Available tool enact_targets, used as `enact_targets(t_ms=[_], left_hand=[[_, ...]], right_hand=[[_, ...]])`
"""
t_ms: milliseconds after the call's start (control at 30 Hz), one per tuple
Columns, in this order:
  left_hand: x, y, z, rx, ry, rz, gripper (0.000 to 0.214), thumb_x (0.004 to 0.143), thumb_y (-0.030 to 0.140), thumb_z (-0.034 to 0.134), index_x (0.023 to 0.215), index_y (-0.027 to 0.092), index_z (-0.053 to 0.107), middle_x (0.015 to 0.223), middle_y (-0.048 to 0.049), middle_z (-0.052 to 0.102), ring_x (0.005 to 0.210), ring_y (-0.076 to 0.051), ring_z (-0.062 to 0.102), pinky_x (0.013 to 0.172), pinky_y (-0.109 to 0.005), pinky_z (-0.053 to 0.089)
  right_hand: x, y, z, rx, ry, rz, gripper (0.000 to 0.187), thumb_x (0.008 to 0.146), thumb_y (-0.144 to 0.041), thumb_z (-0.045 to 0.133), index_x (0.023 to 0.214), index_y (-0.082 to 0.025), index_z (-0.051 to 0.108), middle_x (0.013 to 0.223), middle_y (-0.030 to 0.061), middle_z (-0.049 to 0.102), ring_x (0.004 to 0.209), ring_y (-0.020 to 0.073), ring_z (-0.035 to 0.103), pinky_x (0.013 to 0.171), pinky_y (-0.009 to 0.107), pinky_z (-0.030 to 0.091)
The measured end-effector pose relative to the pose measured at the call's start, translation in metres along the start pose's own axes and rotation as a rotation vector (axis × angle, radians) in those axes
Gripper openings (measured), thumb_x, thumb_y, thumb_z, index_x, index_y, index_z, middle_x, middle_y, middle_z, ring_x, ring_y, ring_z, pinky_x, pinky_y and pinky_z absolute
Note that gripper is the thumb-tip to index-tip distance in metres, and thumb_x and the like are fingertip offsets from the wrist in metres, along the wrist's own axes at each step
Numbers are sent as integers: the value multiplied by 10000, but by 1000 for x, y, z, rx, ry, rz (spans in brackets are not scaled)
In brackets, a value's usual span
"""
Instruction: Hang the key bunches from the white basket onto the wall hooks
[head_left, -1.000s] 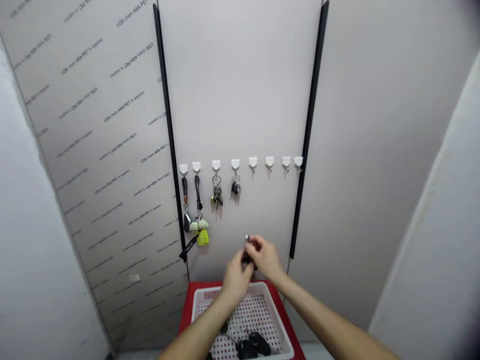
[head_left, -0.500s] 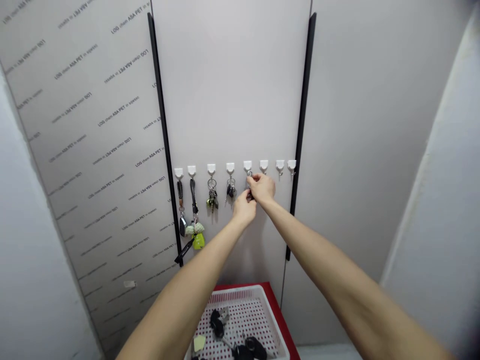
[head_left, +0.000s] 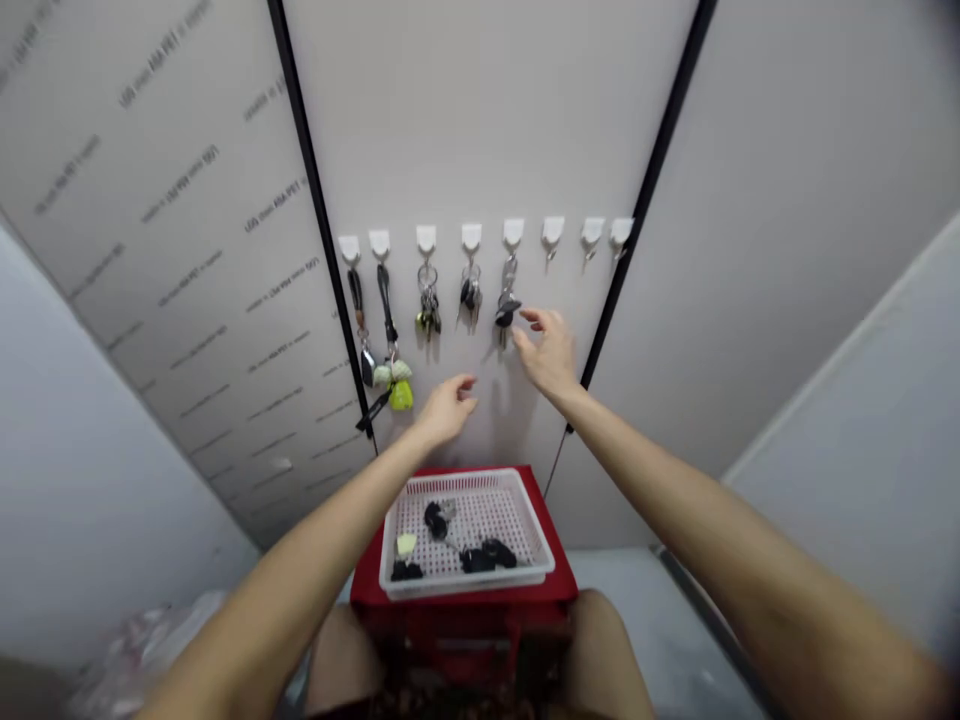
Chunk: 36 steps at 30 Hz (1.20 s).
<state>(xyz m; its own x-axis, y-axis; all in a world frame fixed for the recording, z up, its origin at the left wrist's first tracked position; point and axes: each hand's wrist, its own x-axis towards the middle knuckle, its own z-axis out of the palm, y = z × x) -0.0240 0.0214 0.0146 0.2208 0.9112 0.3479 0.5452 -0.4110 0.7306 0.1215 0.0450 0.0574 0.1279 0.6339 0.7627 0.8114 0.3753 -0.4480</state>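
A bunch of keys (head_left: 508,312) with a dark fob hangs from a white hook (head_left: 514,233) on the pale panel. Just right of it is my right hand (head_left: 551,355), its thumb and fingers apart around nothing. My left hand (head_left: 448,410) hovers lower and to the left, holding nothing, fingers loosely bent with a gap at the thumb. To the left hang another bunch of keys (head_left: 470,292), a ring of keys (head_left: 428,305), and two sets on dark straps, one with a yellow-green fob (head_left: 401,394).
Below my hands a white perforated basket (head_left: 536,530) stands on a red surface (head_left: 562,570); several dark key fobs (head_left: 480,557) and a pale yellow piece (head_left: 406,544) lie in it. Bare hooks (head_left: 553,232) continue rightward. Black strips (head_left: 645,200) edge the panel.
Both hands have come off the keys, which now hang from the hook; the left moved down-left, the right slightly right. The view has tilted down, showing the whole basket.
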Motion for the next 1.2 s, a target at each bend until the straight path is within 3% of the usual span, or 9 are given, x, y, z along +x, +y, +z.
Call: enact_targets(t_ms=[200, 300, 400, 533, 633, 767, 900, 1067, 1200], left_hand=[[-80, -81, 6, 434, -413, -103, 327, 580, 157, 467, 902, 156, 521, 884, -60, 552, 793, -161, 487, 721, -250, 358], [-99, -99, 17, 509, -465, -90, 352, 572, 141, 459, 919, 173, 511, 893, -57, 542, 814, -167, 478, 713, -248, 356], [-105, -104, 26, 540, -446, -33, 322, 583, 130, 434, 884, 202, 523, 869, -46, 534, 809, -164, 475, 696, -244, 356], [-101, -106, 30, 536, -419, -14, 236, 579, 146, 448, 783, 192, 558, 776, -40, 548, 749, -162, 484, 659, -241, 357], [-99, -107, 30, 474, -382, -38, 249, 594, 123, 420, 799, 183, 548, 680, -21, 559, 666, -131, 491, 623, -219, 354], [-92, -99, 24, 354, -285, -62, 296, 585, 79, 394, 847, 166, 502, 604, 13, 538, 564, -89, 469, 567, -185, 348], [-73, -77, 12, 105, -261, -47, 236, 593, 108, 410, 815, 158, 474, 581, 35, 512, 506, -61, 440, 513, -164, 341], [-46, -46, 2, -269, -242, -115, 225, 574, 97, 445, 796, 128, 428, 533, 50, 475, 470, -44, 426, 484, -156, 344], [-26, -20, 4, -356, -167, -95, 212, 566, 88, 457, 774, 122, 430, 513, 53, 462, 450, -38, 407, 461, -153, 332]], right_hand=[[-139, 16, 41, 108, -811, -75, 192, 627, -179, 418, 747, -136, 563, 729, 42, 568, 635, 101, 488, 615, 204, 355], [-178, 10, 56, 106, -992, -70, 170, 618, -186, 432, 714, -152, 568, 683, 18, 579, 601, 92, 491, 564, 183, 343], [-191, 0, 63, -16, -1065, -51, 165, 598, -283, 473, 681, -175, 567, 644, 10, 578, 589, 108, 496, 515, 189, 320], [-194, -4, 66, -140, -1068, -21, 171, 577, -330, 495, 655, -189, 551, 649, 13, 576, 613, 124, 500, 504, 198, 299], [-193, 2, 67, -44, -1044, 13, 130, 590, -261, 484, 685, -186, 532, 639, -3, 565, 586, 103, 490, 498, 185, 303], [-184, 5, 62, 133, -853, -1, 175, 560, -189, 505, 732, -163, 518, 718, 13, 551, 659, 107, 478, 584, 197, 339], [-164, 2, 52, 356, -685, 2, 197, 588, -179, 486, 780, -156, 528, 803, 32, 544, 752, 108, 464, 687, 213, 339], [-135, 3, 41, 582, -640, 141, 159, 651, -240, 426, 687, -140, 544, 674, 21, 547, 640, 95, 482, 621, 209, 364], [-110, 6, 28, 620, -595, 206, 149, 642, -257, 424, 635, -138, 511, 572, -9, 504, 540, 82, 449, 548, 204, 359]])
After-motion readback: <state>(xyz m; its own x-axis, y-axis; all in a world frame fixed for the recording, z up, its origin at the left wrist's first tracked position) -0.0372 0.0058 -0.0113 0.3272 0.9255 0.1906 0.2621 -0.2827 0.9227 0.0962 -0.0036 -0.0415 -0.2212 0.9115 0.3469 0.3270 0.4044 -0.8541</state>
